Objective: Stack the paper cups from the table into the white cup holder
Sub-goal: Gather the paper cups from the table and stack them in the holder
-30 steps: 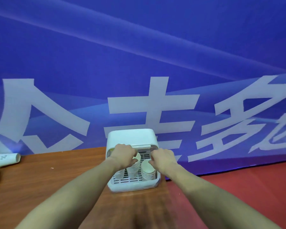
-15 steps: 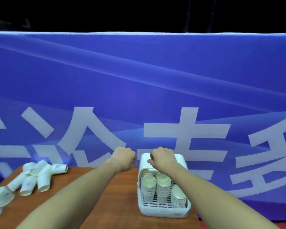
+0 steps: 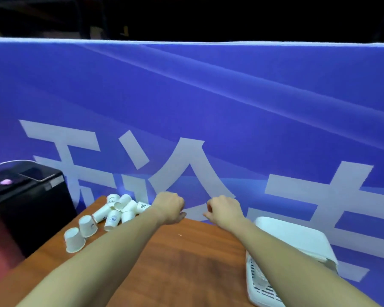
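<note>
A heap of several white paper cups (image 3: 120,209) lies at the far left corner of the wooden table (image 3: 186,262), and two more cups (image 3: 88,226) stand upside down in front of it. The white cup holder (image 3: 297,238) sits at the right edge, partly behind my right forearm; its inside is mostly hidden. My left hand (image 3: 170,207) hovers just right of the cup heap with fingers loosely curled and nothing in it. My right hand (image 3: 224,210) hangs beside it, also loosely curled and holding nothing, left of the holder.
A black bin-like box (image 3: 24,196) stands off the table's left side. A blue banner (image 3: 208,107) with large white characters rises right behind the table. The table's far edge runs just beyond both hands.
Both hands have left the cup holder and moved left over the table toward the cup heap. The view has swung left, so the holder now sits at the right edge.
</note>
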The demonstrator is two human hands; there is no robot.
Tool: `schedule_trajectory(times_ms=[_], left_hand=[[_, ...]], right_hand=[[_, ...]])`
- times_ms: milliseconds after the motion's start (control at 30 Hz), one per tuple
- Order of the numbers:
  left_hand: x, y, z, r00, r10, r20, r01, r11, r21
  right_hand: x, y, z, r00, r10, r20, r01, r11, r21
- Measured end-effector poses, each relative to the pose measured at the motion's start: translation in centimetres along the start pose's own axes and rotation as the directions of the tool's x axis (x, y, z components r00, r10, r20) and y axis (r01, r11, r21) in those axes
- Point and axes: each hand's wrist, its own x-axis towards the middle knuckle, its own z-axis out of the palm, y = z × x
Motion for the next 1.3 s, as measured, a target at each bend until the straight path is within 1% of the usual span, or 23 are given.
schedule_trajectory(times_ms=[200, 300, 467, 567, 733, 867, 1033, 1133, 1200, 1300], left_hand=[[-0.9, -10.0, 4.0, 0.996, -0.082, 0.041, 0.083, 0.997, -0.011], [-1.1, -14.9, 6.1, 0.993, -0.096, 0.064, 0.096, 0.995, 0.006], [-2.5, -21.1, 7.6, 0.989, -0.115, 0.09, 0.111, 0.992, 0.051], [-3.5, -24.1, 7.7, 0.983, -0.155, 0.095, 0.151, 0.987, 0.045], [-6.0, -26.6, 8.3, 0.967, -0.236, 0.091, 0.233, 0.972, 0.041], [-8.5, -26.9, 8.8, 0.955, -0.262, 0.142, 0.258, 0.965, 0.047], [-11.4, -29.2, 10.1, 0.925, -0.324, 0.2, 0.314, 0.946, 0.083], [-12.2, -31.1, 11.6, 0.901, -0.366, 0.233, 0.359, 0.931, 0.073], [-12.2, -32.2, 12.7, 0.892, -0.378, 0.247, 0.376, 0.925, 0.057], [-11.9, -34.2, 14.7, 0.887, -0.366, 0.282, 0.365, 0.929, 0.061]], right_hand=[[6.5, -8.7, 1.0, 0.998, -0.049, 0.032, 0.049, 0.999, 0.013], [9.6, -13.1, 2.2, 0.997, -0.067, 0.04, 0.066, 0.997, 0.026], [13.0, -18.7, 2.7, 0.993, -0.097, 0.061, 0.094, 0.995, 0.044], [14.5, -21.2, 1.8, 0.991, -0.12, 0.063, 0.117, 0.992, 0.051], [15.6, -24.0, 1.5, 0.983, -0.179, 0.034, 0.176, 0.983, 0.059], [15.8, -25.3, 2.4, 0.973, -0.226, 0.045, 0.223, 0.973, 0.051], [16.3, -28.6, 3.4, 0.953, -0.297, 0.063, 0.291, 0.953, 0.086], [16.4, -30.9, 4.8, 0.935, -0.343, 0.087, 0.337, 0.938, 0.08], [17.2, -32.0, 5.5, 0.93, -0.356, 0.095, 0.348, 0.933, 0.093], [19.5, -34.2, 6.2, 0.933, -0.346, 0.1, 0.335, 0.935, 0.115]])
